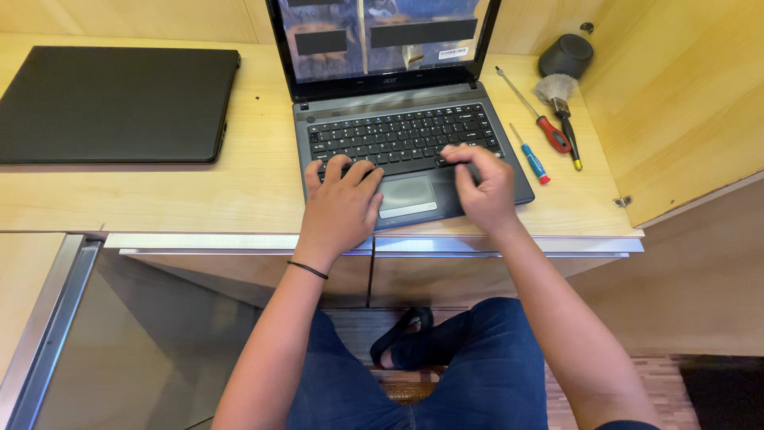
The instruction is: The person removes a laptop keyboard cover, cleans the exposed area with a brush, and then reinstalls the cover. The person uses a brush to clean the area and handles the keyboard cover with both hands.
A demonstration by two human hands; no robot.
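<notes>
1. your left hand (341,209) lies flat and spread on the palm rest of the open grey laptop (410,147), fingers loose and holding nothing. leaning hard there could, i judge, flex the casing beside the touchpad (407,195).
2. your right hand (484,187) curls its fingertips at the bottom row of the keyboard (402,135), seemingly pressing or pinching at a key. i cannot tell whether anything is gripped. a pull at that edge could likely snap a keycap clip.
3. the laptop sits in the middle of the wooden desk (247,191), its front edge near the desk's lip. a shove toward you could tip it into your lap.
4. the red screwdriver (535,107), blue screwdriver (530,155) and brush (559,103) lie just beside your right wrist. a sideways sweep could roll them off.
</notes>
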